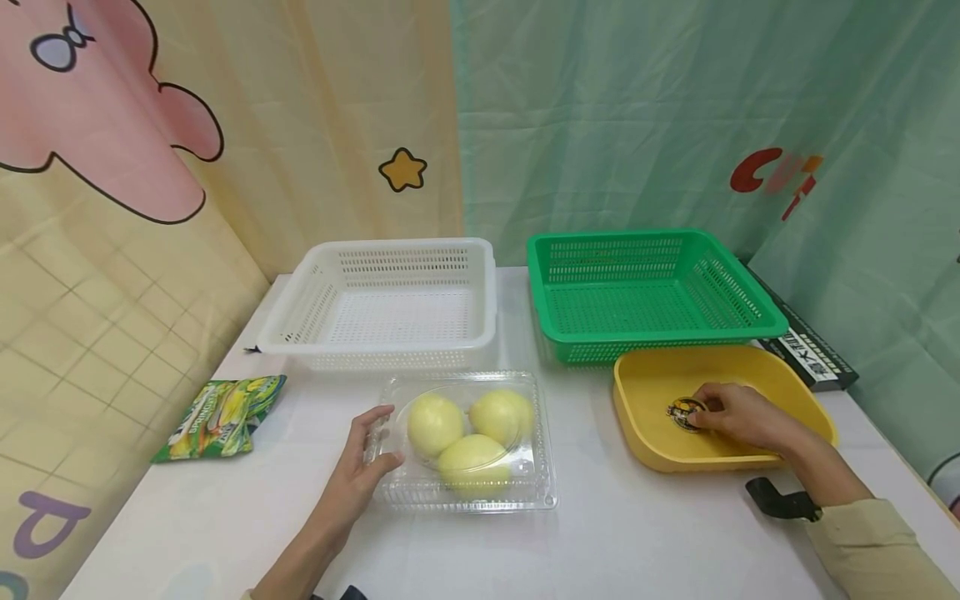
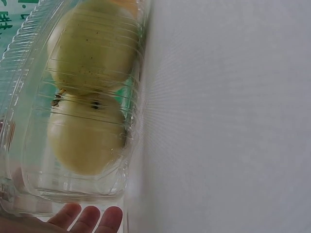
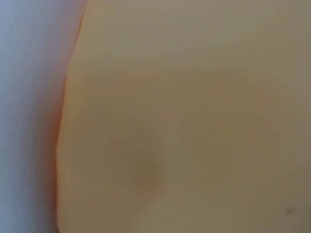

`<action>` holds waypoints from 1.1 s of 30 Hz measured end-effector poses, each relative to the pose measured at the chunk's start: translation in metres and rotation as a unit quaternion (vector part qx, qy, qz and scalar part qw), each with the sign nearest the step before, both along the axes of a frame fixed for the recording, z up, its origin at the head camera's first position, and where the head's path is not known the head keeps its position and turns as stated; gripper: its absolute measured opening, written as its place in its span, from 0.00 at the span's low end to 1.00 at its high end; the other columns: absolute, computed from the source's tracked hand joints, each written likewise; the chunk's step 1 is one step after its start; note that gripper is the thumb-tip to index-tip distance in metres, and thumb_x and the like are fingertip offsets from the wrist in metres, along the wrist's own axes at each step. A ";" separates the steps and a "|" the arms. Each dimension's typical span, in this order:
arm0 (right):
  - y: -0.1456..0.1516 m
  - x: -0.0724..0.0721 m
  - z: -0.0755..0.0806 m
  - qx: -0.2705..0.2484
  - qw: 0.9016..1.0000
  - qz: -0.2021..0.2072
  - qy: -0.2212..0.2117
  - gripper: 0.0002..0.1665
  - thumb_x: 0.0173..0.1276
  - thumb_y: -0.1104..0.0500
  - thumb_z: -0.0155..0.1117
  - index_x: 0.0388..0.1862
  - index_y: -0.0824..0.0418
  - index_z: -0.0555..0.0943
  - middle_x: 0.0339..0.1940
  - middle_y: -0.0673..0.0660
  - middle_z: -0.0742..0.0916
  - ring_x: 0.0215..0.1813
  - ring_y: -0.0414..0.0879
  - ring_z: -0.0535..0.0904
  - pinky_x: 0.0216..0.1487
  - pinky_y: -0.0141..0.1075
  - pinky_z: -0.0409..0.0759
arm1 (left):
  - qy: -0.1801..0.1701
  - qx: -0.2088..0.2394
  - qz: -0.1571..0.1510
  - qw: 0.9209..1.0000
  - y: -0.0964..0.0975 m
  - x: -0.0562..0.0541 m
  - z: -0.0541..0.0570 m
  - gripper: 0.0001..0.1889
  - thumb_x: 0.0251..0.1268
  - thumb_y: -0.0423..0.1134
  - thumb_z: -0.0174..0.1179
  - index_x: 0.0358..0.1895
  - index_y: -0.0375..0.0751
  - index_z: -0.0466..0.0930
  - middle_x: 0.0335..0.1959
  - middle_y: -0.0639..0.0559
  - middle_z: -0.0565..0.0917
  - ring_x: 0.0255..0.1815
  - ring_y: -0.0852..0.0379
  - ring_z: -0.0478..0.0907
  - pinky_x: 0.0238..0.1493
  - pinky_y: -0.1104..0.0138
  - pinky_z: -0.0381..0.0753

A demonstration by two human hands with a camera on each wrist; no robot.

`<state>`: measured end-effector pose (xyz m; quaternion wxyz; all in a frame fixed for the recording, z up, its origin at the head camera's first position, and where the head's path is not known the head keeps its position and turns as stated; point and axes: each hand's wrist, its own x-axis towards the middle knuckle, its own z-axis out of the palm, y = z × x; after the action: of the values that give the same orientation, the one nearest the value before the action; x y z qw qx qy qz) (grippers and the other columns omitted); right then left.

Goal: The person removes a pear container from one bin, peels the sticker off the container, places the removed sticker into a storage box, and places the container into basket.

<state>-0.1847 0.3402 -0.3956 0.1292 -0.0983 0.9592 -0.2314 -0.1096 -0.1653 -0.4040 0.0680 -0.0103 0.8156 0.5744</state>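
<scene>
Three pale yellow-green round fruits lie inside a clear plastic clamshell box with its lid down. My left hand is at the box's left end, thumb and fingers spread along it; in the left wrist view the fingertips are straight and close beside the box wall. Over the yellow basin, my right hand pinches the edge of a round black-rimmed sticker with a cartoon print. The right wrist view is filled by the blurred yellow basin wall.
A white basket stands at the back left, and a green basket at the back right, right behind the basin. Green-and-yellow snack packets lie at the left edge. A long black box lies along the right edge.
</scene>
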 end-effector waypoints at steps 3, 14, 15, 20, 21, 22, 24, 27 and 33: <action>0.000 0.000 0.000 -0.004 1.000 -0.007 0.018 0.25 0.62 0.49 0.65 0.47 0.68 0.79 0.38 0.57 0.82 0.39 0.46 0.73 0.37 0.32 0.71 | 0.001 0.000 -0.002 1.000 0.000 0.000 0.000 0.32 0.62 0.39 0.52 0.69 0.59 0.52 0.76 0.47 0.48 0.75 0.37 0.48 0.66 0.31 0.47; -0.001 0.001 -0.002 -0.027 0.998 -0.020 0.058 0.25 0.61 0.50 0.67 0.48 0.68 0.79 0.44 0.62 0.84 0.41 0.46 0.75 0.36 0.29 0.73 | 0.003 0.004 -0.003 1.000 -0.001 0.000 0.000 0.33 0.62 0.39 0.53 0.69 0.59 0.52 0.76 0.47 0.47 0.75 0.37 0.47 0.66 0.30 0.46; -0.001 0.001 -0.002 -0.026 0.998 -0.020 0.061 0.25 0.61 0.50 0.67 0.49 0.68 0.79 0.44 0.63 0.84 0.40 0.46 0.75 0.36 0.30 0.73 | 0.002 0.003 -0.002 1.000 -0.001 0.000 0.000 0.33 0.62 0.39 0.53 0.69 0.59 0.52 0.76 0.47 0.47 0.75 0.36 0.47 0.66 0.30 0.46; -0.001 0.003 0.000 -0.028 0.997 -0.025 0.073 0.27 0.62 0.50 0.65 0.52 0.68 0.77 0.46 0.65 0.83 0.40 0.46 0.75 0.35 0.30 0.73 | -0.002 0.001 0.002 1.000 0.000 -0.001 0.000 0.33 0.62 0.39 0.52 0.69 0.59 0.52 0.77 0.48 0.46 0.76 0.37 0.47 0.66 0.31 0.45; -0.001 0.003 0.001 -0.028 0.996 -0.026 0.076 0.27 0.62 0.50 0.65 0.52 0.68 0.77 0.47 0.65 0.83 0.40 0.46 0.75 0.35 0.30 0.72 | -0.004 0.002 0.003 1.000 0.000 -0.001 0.000 0.32 0.62 0.39 0.52 0.69 0.59 0.52 0.77 0.48 0.46 0.76 0.37 0.47 0.66 0.31 0.45; -0.001 0.004 0.002 -0.029 0.996 -0.026 0.078 0.28 0.62 0.50 0.65 0.53 0.68 0.76 0.47 0.65 0.83 0.39 0.46 0.75 0.35 0.30 0.72 | -0.006 0.004 0.003 1.000 0.000 -0.001 0.000 0.32 0.63 0.39 0.52 0.69 0.59 0.52 0.77 0.48 0.46 0.76 0.37 0.47 0.66 0.31 0.45; -0.001 0.005 0.006 -0.029 0.996 -0.027 0.083 0.28 0.62 0.49 0.65 0.54 0.68 0.76 0.48 0.66 0.82 0.38 0.44 0.74 0.33 0.29 0.72 | -0.009 0.006 0.004 1.000 0.000 -0.001 0.000 0.32 0.63 0.39 0.52 0.69 0.59 0.52 0.77 0.48 0.46 0.76 0.37 0.47 0.67 0.31 0.45; 0.000 0.006 0.013 -0.030 0.995 -0.027 0.086 0.30 0.63 0.48 0.64 0.56 0.68 0.75 0.49 0.66 0.82 0.38 0.44 0.73 0.32 0.29 0.71 | -0.010 0.008 0.003 1.000 0.000 -0.001 0.000 0.33 0.62 0.39 0.52 0.69 0.59 0.52 0.77 0.49 0.47 0.76 0.38 0.47 0.67 0.31 0.46; 0.003 0.011 0.029 -0.024 0.993 -0.035 0.108 0.32 0.64 0.47 0.63 0.57 0.69 0.73 0.52 0.67 0.81 0.43 0.48 0.72 0.34 0.29 0.72 | -0.003 0.007 0.001 1.000 0.000 -0.001 -0.001 0.33 0.62 0.38 0.53 0.69 0.59 0.52 0.76 0.49 0.47 0.75 0.38 0.48 0.66 0.31 0.47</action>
<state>-0.1740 0.3437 -0.3670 0.0147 -0.0924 0.9645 -0.2470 -0.1108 -0.1657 -0.4048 0.0699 -0.0121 0.8112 0.5804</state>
